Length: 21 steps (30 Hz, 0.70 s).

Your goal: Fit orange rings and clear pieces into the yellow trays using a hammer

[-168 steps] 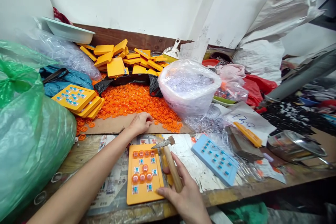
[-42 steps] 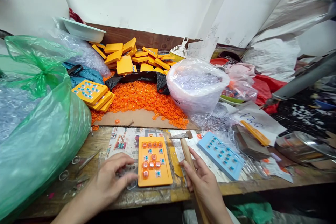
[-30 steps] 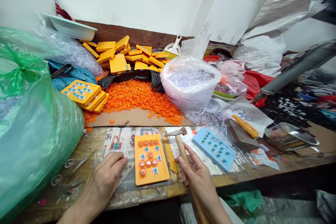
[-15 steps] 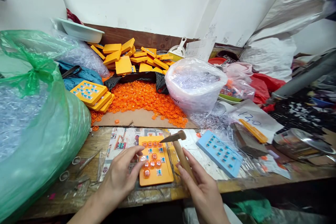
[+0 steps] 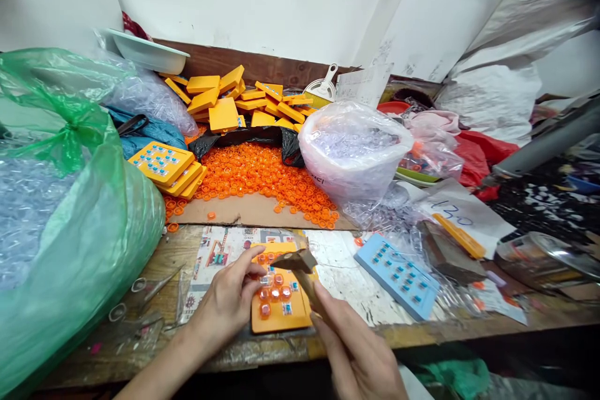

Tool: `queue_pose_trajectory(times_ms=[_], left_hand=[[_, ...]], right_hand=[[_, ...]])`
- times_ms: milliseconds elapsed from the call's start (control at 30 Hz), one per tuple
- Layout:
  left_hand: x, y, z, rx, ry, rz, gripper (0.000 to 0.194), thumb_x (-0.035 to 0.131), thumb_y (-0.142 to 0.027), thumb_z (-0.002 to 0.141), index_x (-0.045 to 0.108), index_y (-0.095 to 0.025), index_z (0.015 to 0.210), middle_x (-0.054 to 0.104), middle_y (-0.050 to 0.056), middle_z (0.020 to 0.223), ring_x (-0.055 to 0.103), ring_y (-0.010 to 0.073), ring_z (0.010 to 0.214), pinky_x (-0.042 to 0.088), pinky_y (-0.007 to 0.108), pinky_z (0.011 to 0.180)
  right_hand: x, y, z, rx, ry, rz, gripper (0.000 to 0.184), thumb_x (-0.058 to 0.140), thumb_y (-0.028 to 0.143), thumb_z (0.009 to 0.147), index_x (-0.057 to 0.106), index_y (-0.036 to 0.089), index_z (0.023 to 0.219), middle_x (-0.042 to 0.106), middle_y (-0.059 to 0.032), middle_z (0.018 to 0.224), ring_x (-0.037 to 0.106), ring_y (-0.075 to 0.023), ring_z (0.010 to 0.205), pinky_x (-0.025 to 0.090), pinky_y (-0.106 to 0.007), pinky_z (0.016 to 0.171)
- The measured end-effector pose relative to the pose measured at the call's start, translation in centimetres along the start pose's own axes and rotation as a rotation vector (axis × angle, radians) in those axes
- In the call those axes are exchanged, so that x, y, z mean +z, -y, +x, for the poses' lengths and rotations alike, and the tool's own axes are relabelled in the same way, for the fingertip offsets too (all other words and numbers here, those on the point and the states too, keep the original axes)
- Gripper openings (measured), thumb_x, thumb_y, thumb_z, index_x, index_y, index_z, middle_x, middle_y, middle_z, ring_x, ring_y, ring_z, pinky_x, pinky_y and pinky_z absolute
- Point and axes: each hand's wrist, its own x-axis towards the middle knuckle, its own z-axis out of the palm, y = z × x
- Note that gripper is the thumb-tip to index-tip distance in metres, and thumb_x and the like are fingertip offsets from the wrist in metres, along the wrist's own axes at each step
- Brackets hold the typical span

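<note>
My right hand is wrapped round the wooden handle of a hammer, whose dark metal head hangs over a yellow-orange plastic board. The board lies flat near the bench's front edge, with several orange caps on it and small blue-and-white spots showing between them. At the board's left side, my left hand has its fingers curled and thumb and fingertips close together. A small clear piece shows by those fingertips; whether they grip it is unclear. The hammer head hides part of the board's upper right.
A heap of orange rings lies behind, below piled yellow boards. A green bag of clear pieces bulges at left, a white bag at centre right. Rightward are a blue board, a dark block and a tin.
The hammer head has come lower and left, over the board's caps. My left hand has shifted slightly upward along the board's left side. The whole view has drifted a little.
</note>
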Motion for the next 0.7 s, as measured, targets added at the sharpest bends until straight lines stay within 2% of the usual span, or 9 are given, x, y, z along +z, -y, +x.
queue_pose_trajectory(times_ms=[133,200,267,333,367,433,500,600,700], left_hand=[[0.1,0.1,0.2,0.003,0.003,0.0,0.049,0.042,-0.013,0.081,0.041,-0.018,0.13,0.069,0.005,0.093,0.065,0.0186,0.09,0.049,0.035,0.085],[0.1,0.1,0.3,0.002,0.003,-0.005,0.05,0.042,-0.013,0.08,0.042,-0.017,0.13,0.069,0.006,0.092,0.064,0.0196,0.09,0.049,0.037,0.085],[0.0,-0.1,0.1,-0.03,0.003,-0.04,0.049,0.043,-0.014,0.08,0.044,-0.016,0.129,0.069,0.007,0.091,0.064,0.0202,0.088,0.049,0.038,0.085],[0.0,-0.4,-0.2,-0.099,-0.02,-0.115,0.047,0.046,-0.017,0.079,0.048,-0.017,0.126,0.069,0.007,0.094,0.064,0.0205,0.088,0.05,0.038,0.084],[0.0,-0.6,-0.4,-0.14,-0.049,-0.175,0.045,0.049,-0.02,0.078,0.05,-0.018,0.124,0.068,0.008,0.099,0.064,0.021,0.091,0.05,0.038,0.084],[0.0,-1.0,-0.8,-0.239,-0.134,-0.344,0.043,0.057,-0.025,0.076,0.053,-0.019,0.118,0.063,0.01,0.116,0.059,0.0223,0.105,0.049,0.036,0.09],[-0.2,-1.6,-0.9,-0.366,-0.201,-0.566,0.047,0.065,-0.03,0.072,0.053,-0.019,0.116,0.055,0.011,0.129,0.053,0.0234,0.117,0.047,0.035,0.095],[-0.6,-2.6,-0.6,-0.556,-0.208,-0.834,0.057,0.072,-0.03,0.069,0.049,-0.019,0.12,0.048,0.013,0.137,0.053,0.0234,0.119,0.047,0.033,0.096],[-0.7,-3.6,0.1,-0.631,-0.242,-0.936,0.057,0.076,-0.024,0.068,0.049,-0.016,0.117,0.05,0.015,0.135,0.055,0.0235,0.117,0.047,0.031,0.096]], right_hand=[[0.3,0.0,-0.4,0.062,0.123,-0.089,0.054,0.037,0.01,0.091,0.038,0.029,0.141,0.069,-0.0062,0.102,0.069,-0.0162,0.085,0.056,-0.022,0.072],[0.4,-0.4,-0.7,0.126,0.184,-0.087,0.051,0.034,0.013,0.093,0.039,0.031,0.141,0.069,-0.0054,0.1,0.069,-0.0159,0.083,0.056,-0.022,0.072],[0.4,-1.1,-0.7,0.212,0.169,-0.022,0.046,0.039,0.019,0.093,0.046,0.032,0.136,0.068,-0.0046,0.109,0.067,-0.0173,0.094,0.054,-0.025,0.08],[0.2,-2.0,-0.3,0.395,0.079,0.09,0.04,0.049,0.028,0.09,0.055,0.028,0.129,0.065,-0.0054,0.116,0.065,-0.02,0.099,0.053,-0.026,0.081],[0.1,-2.5,0.0,0.531,0.035,0.174,0.043,0.053,0.033,0.087,0.055,0.025,0.129,0.064,-0.0068,0.119,0.066,-0.0206,0.094,0.055,-0.027,0.075],[0.2,-3.5,0.9,0.799,-0.003,0.376,0.059,0.058,0.041,0.082,0.046,0.02,0.136,0.063,-0.0104,0.118,0.065,-0.0159,0.067,0.053,-0.025,0.054],[0.5,-4.1,1.8,0.95,0.035,0.552,0.076,0.061,0.043,0.077,0.033,0.015,0.142,0.062,-0.013,0.115,0.053,-0.0081,0.045,0.045,-0.023,0.039],[1.5,-4.4,2.7,0.975,0.083,0.637,0.086,0.065,0.042,0.07,0.032,0.006,0.141,0.067,-0.0105,0.093,0.044,-0.0055,0.038,0.039,-0.021,0.035],[2.5,-4.1,3.0,0.98,0.087,0.657,0.087,0.066,0.04,0.07,0.032,0.004,0.141,0.065,-0.0033,0.07,0.043,-0.0065,0.037,0.038,-0.02,0.035]])
